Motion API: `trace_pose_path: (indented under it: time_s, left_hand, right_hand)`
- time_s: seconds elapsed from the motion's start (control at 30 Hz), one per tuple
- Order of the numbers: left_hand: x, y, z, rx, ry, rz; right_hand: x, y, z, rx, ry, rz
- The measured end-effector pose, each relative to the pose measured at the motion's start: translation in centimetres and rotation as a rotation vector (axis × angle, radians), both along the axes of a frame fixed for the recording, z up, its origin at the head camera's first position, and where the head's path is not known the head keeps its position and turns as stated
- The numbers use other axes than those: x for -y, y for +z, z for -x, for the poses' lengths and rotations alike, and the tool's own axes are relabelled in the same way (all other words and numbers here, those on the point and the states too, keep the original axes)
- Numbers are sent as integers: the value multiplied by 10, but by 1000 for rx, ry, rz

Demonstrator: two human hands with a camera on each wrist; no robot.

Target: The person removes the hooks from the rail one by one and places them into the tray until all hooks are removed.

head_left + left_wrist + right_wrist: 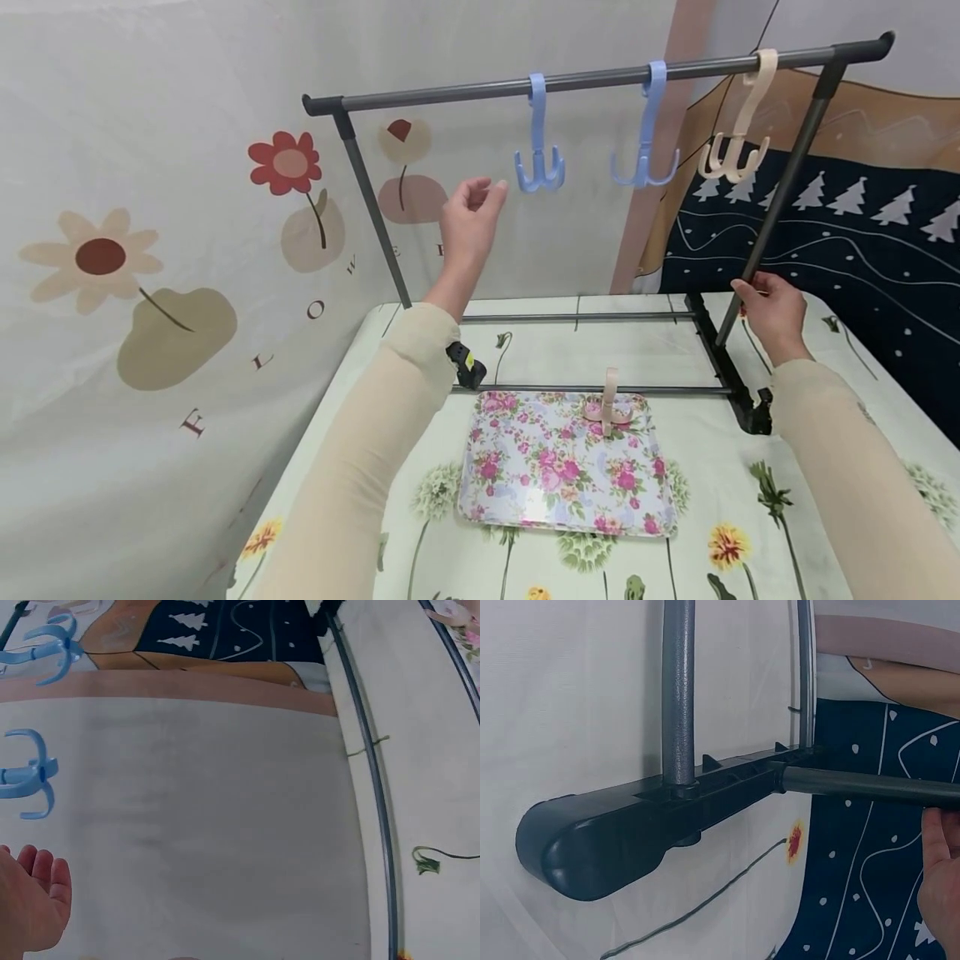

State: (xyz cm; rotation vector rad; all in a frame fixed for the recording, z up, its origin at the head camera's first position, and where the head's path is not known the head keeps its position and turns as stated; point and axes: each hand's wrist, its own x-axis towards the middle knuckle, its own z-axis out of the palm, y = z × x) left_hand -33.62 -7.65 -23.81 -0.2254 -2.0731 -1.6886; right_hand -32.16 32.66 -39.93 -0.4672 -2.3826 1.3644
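My left hand (472,221) is raised just left of a blue four-prong hook (537,125), fingers loosely bent and nothing in them. In the left wrist view, that blue hook (34,777) hangs beyond the fingertips. A second blue hook (651,117) and a beige hook (742,121) hang farther right on the top bar (435,94) of a dark grey metal rack. Low on the rack's right post (783,187), my right hand (776,317) grips the tube between thumb and fingers. The right wrist view shows the fingers at that post (870,785).
A floral tray (555,475) lies on the flower-print tablecloth (420,550), with a pink hook (611,387) on it. The rack's black foot (712,358) and low crossbars (600,390) stand behind the tray. Printed curtains hang at the back and left.
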Motion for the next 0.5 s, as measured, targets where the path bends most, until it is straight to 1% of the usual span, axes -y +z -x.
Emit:
trace_pose_path:
  time_s: [0.17, 0.3, 0.37, 0.5]
  left_hand:
    - [-2, 15, 1, -10, -29, -29]
    - [-8, 27, 1, -17, -28, -49]
    - [-14, 32, 1, -17, -11, -61]
    - [-27, 43, 1, -39, 66, -70]
  right_hand:
    - [1, 0, -2, 0, 4, 7]
    - [2, 0, -2, -9, 6, 10]
    - [2, 1, -2, -8, 6, 9]
    - [1, 2, -1, -2, 4, 16]
